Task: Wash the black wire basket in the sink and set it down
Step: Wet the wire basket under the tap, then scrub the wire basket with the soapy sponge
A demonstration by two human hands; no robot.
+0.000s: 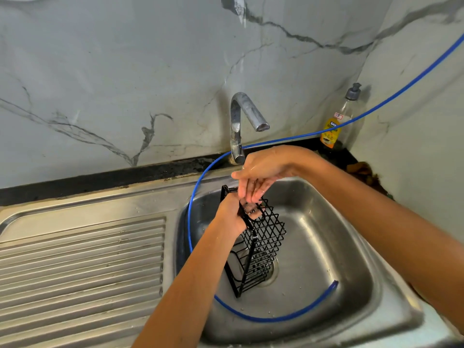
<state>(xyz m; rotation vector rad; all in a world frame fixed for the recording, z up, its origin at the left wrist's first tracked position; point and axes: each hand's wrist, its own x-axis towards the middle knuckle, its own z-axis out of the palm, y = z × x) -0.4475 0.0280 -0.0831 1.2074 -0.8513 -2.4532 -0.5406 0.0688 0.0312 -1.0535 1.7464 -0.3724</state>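
Head view: the left hand [229,217] grips the top rim of the black wire basket [258,243], hanging it on end over the sink [351,259] drain, presumably so water runs off. The wet right hand [256,178], fingers straight, rubs the upper wires. A blue hose [276,318] loops through the basin below the tap [247,114].

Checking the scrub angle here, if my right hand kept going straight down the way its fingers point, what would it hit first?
Most likely the black wire basket: your right hand points its fingers down onto the basket's top edge, which the left hand grips. They already look touching, though depth is unclear.
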